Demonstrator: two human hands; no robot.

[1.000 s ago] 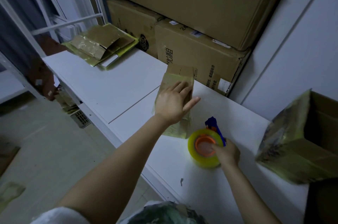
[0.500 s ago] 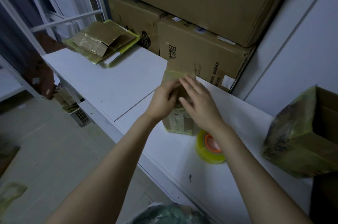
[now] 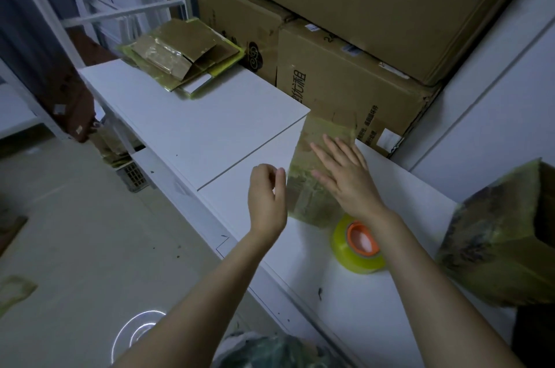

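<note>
Right hand (image 3: 345,184) flat on the taped carton (image 3: 306,196), left hand (image 3: 267,199) loosely curled, seemingly empty; unsteadied, the carton could skid.

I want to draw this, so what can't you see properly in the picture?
Head view, flattened carton: its middle lies under the right hand.
Head view, tape roll: one side hidden by the right forearm.
Head view, open box: cut by the right edge.
Head view, stacked carton, small print: too blurred.
</note>
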